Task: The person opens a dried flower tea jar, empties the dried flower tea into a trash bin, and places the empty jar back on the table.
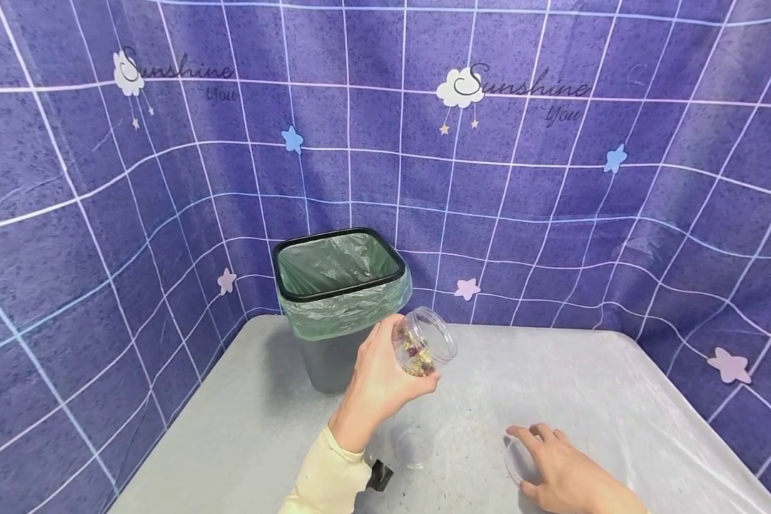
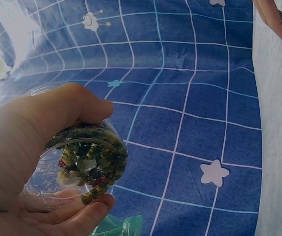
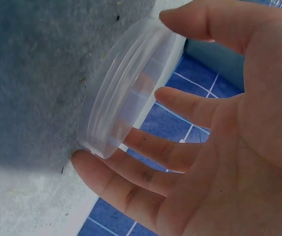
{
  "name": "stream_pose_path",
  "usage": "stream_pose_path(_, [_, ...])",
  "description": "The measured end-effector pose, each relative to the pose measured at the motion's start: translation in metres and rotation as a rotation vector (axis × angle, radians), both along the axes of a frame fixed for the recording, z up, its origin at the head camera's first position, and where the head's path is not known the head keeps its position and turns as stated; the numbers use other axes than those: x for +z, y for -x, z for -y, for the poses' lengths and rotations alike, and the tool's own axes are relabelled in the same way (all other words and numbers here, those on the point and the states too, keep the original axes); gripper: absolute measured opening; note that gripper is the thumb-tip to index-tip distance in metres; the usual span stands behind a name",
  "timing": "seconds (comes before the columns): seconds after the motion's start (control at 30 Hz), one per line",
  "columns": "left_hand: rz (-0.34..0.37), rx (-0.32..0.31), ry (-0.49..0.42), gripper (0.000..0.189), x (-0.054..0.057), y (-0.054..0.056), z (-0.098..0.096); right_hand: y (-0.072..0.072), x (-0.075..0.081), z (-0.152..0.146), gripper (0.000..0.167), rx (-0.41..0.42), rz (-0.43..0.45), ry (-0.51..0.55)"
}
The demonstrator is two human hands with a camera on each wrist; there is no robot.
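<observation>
My left hand (image 1: 385,371) grips a clear round plastic jar (image 1: 438,335), raised above the table in front of the bin and tilted with its open mouth to the right. Inside are dried flowers and herbs (image 2: 89,164), yellow-green with dark red bits, gathered in part of the jar. In the left wrist view the thumb lies over one side and fingers support the other. Low at the table's right, my right hand (image 1: 562,467) holds a clear shallow lid (image 3: 126,88) by its rim, thumb on one side and fingertips at the opposite edge.
A dark grey bin (image 1: 328,364) with a black rim and green liner (image 1: 340,314) stands at the back left. Another clear round plastic piece (image 1: 414,448) lies below the jar. Small crumbs dot the grey table cover (image 1: 475,492). A blue patterned curtain (image 1: 385,178) hangs behind.
</observation>
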State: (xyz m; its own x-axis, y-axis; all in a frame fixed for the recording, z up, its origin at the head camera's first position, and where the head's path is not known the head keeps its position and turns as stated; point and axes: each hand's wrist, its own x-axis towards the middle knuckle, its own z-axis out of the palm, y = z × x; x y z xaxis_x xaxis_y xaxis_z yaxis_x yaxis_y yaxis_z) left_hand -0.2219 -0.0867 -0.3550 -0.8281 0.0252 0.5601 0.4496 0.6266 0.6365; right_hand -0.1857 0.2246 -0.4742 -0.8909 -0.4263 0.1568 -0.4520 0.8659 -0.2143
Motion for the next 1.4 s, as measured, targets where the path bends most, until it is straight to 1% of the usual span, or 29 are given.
stream_pose_path(0.1, [-0.001,0.013,0.002,0.087,0.001,-0.001,0.001,0.000,0.001,-0.001,0.068,-0.006,0.016,0.017])
stream_pose_path(0.2, [-0.005,0.032,0.001,0.089,0.002,-0.002,0.001,0.001,0.003,-0.001,0.069,-0.015,0.008,0.028])
stream_pose_path(0.33, [-0.024,0.035,0.000,0.089,0.004,-0.003,0.003,0.005,0.008,0.000,0.067,-0.013,-0.044,0.036])
stream_pose_path(0.47, [-0.050,0.032,-0.010,0.087,0.008,-0.006,0.005,0.008,0.013,0.003,0.062,0.006,-0.132,0.047])
stream_pose_path(0.63, [-0.078,0.052,-0.017,0.086,0.015,-0.010,0.012,0.012,0.020,0.010,0.057,0.045,-0.267,0.090])
stream_pose_path(0.8, [-0.093,0.073,-0.032,0.085,0.020,-0.013,0.021,0.016,0.027,0.019,0.056,0.106,-0.407,0.140])
stream_pose_path(0.9, [-0.101,0.091,-0.043,0.085,0.023,-0.014,0.026,0.019,0.034,0.026,0.054,0.141,-0.465,0.167])
stream_pose_path(0.97, [-0.103,0.105,-0.049,0.087,0.025,-0.015,0.029,0.021,0.040,0.029,0.052,0.153,-0.479,0.183])
stream_pose_path(1.13, [-0.104,0.148,-0.077,0.091,0.028,-0.016,0.036,0.027,0.057,0.039,0.051,0.177,-0.483,0.220])
stream_pose_path(1.27, [-0.120,0.177,-0.093,0.088,0.032,-0.015,0.041,0.034,0.072,0.048,0.051,0.187,-0.491,0.250])
stream_pose_path(1.4, [-0.128,0.193,-0.100,0.088,0.034,-0.013,0.044,0.041,0.087,0.058,0.051,0.187,-0.493,0.288])
